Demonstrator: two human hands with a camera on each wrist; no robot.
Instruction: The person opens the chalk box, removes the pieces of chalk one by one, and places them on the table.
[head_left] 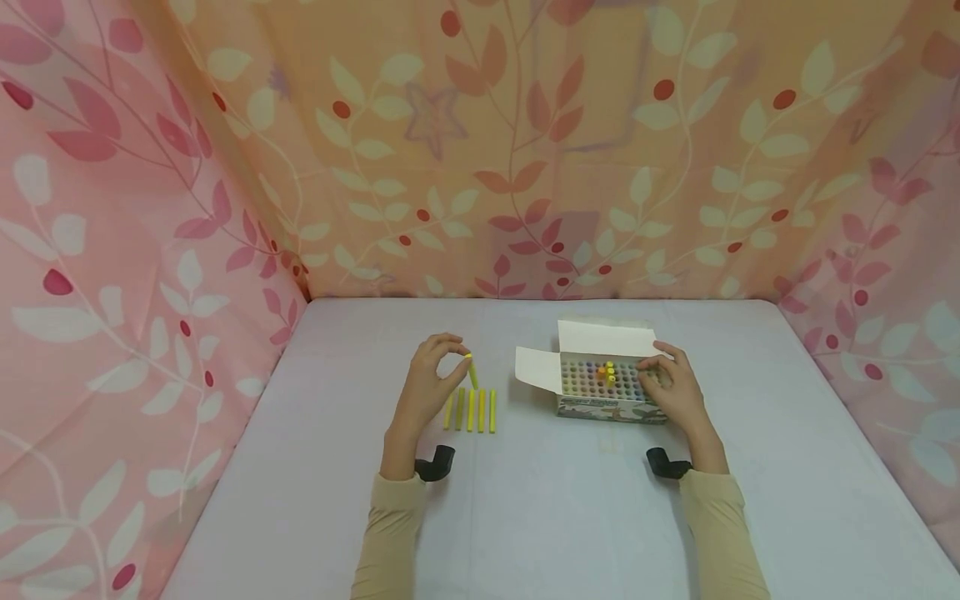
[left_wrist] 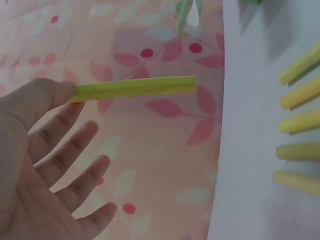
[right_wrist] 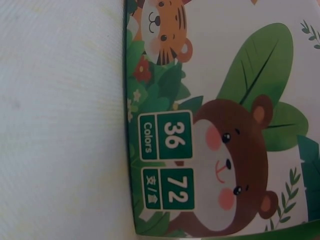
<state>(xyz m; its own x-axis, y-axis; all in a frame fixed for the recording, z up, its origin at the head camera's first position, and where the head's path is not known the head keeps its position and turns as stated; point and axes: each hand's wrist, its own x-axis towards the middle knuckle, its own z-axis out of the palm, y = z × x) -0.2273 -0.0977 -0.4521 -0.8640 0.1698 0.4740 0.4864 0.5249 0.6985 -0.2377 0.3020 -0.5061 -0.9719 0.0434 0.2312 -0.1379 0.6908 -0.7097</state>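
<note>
My left hand [head_left: 429,390] pinches one end of a slim yellow-green crayon [left_wrist: 135,89] between thumb and index finger, while its other fingers spread loosely. Just below the held crayon, several yellow and olive crayons [head_left: 482,412] lie side by side in a row on the table. My right hand [head_left: 673,392] is at the right end of an open carton [head_left: 611,410]. Its thumb and index finger reach over the carton's top; whether they grip anything cannot be told. A few yellow and orange crayons [head_left: 611,375] stick up from the carton's grid of holes.
The carton's lid [head_left: 607,339] is folded back and a side flap [head_left: 537,369] sticks out left. Its printed front [right_wrist: 230,150] shows a bear and "36 Colors". Black wrist mounts [head_left: 437,463] sit by both wrists. Floral cloth [head_left: 465,167] surrounds the white table [head_left: 555,517].
</note>
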